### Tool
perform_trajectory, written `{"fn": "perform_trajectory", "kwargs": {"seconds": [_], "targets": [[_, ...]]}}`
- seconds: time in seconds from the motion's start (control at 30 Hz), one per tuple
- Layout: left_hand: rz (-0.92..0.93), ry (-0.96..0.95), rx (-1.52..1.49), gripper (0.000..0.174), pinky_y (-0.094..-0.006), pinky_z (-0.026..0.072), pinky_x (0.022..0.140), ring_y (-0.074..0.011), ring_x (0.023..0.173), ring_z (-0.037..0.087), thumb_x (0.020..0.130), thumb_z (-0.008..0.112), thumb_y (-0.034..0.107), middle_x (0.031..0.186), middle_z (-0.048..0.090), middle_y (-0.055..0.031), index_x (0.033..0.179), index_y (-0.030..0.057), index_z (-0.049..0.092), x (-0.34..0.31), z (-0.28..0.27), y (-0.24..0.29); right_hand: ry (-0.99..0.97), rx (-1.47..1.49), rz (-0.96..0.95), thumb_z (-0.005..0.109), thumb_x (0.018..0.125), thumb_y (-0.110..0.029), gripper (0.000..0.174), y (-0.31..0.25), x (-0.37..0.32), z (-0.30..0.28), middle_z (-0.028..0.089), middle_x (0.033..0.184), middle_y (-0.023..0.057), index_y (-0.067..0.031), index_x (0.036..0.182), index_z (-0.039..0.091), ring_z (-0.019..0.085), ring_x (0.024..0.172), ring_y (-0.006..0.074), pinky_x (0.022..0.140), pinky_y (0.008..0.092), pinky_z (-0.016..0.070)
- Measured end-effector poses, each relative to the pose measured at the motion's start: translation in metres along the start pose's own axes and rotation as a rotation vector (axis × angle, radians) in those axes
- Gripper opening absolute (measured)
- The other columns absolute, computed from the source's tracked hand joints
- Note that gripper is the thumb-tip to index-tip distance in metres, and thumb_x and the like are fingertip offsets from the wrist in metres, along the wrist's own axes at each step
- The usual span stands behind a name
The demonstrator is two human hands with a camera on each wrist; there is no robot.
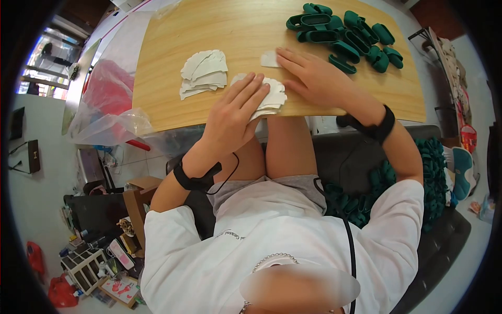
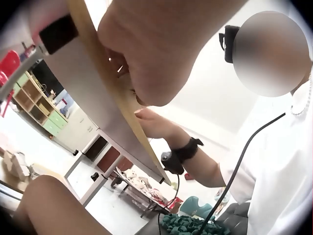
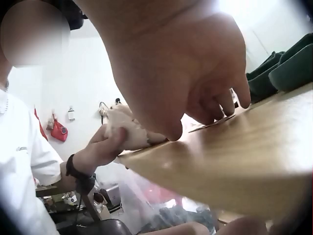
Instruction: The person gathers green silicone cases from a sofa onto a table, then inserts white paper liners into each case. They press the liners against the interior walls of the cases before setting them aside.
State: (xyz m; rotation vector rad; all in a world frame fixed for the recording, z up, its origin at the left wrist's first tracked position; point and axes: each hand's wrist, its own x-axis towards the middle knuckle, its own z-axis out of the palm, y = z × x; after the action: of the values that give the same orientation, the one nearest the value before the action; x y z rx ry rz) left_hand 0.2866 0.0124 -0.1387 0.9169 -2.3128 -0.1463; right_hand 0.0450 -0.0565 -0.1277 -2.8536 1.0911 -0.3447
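My left hand (image 1: 230,118) lies over a fanned stack of thin white sheets with scalloped edges (image 1: 273,98) at the table's front edge. In the right wrist view its thumb (image 3: 116,139) presses against the white sheets (image 3: 126,128), gripping them. My right hand (image 1: 320,78) reaches palm down over the wood, its fingertips touching a single small white piece (image 1: 269,59). Close up, those fingers (image 3: 210,108) bend slightly down onto the tabletop. Left of both hands sits another overlapping pile of white sheets (image 1: 205,74).
Several dark green moulded pieces (image 1: 355,39) are grouped at the table's back right. Clear plastic with something pink (image 1: 111,86) hangs by the left edge of the wooden table (image 1: 172,31). More green pieces (image 1: 434,183) are heaped on the dark seat beside me.
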Motion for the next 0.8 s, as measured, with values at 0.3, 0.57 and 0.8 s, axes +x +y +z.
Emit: {"fn": "perform_trajectory", "kwargs": {"seconds": [0.3, 0.57, 0.8], "targets": [[-0.09, -0.077, -0.104, 0.051, -0.046, 0.0362, 0.106, -0.0372, 0.13, 0.042, 0.079, 0.065, 0.01, 0.136, 0.049, -0.0199, 0.128, 0.0005, 0.052, 0.005, 0.0, -0.01, 0.174, -0.058, 0.019, 0.066, 0.083, -0.016, 0.041, -0.04, -0.088, -0.014, 0.055, 0.129, 0.0164, 0.004, 0.117, 0.056, 0.052, 0.121, 0.0327, 0.097, 0.0428, 0.0442], [-0.122, -0.054, 0.069, 0.083, -0.0497, 0.0275, 0.111, -0.0429, 0.135, 0.032, 0.074, 0.075, 0.042, 0.142, 0.039, -0.0261, 0.134, -0.006, 0.044, 0.013, 0.01, 0.004, 0.455, 0.103, 0.062, 0.069, 0.071, 0.002, 0.028, -0.028, -0.088, -0.026, 0.067, 0.104, 0.0121, -0.0028, 0.098, 0.065, 0.064, 0.095, 0.0298, 0.081, 0.0388, 0.0517], [-0.146, 0.26, 0.032, 0.077, -0.0481, 0.0378, 0.103, -0.0418, 0.127, 0.042, 0.07, 0.081, 0.037, 0.136, 0.046, -0.0231, 0.128, -0.0041, 0.05, 0.003, 0.014, 0.002, 0.393, 0.044, -0.092, 0.067, 0.083, -0.021, 0.03, -0.04, 0.003, 0.001, 0.061, 0.119, 0.0116, -0.006, 0.108, 0.062, 0.057, 0.109, 0.0291, 0.094, 0.0445, 0.043]]}}
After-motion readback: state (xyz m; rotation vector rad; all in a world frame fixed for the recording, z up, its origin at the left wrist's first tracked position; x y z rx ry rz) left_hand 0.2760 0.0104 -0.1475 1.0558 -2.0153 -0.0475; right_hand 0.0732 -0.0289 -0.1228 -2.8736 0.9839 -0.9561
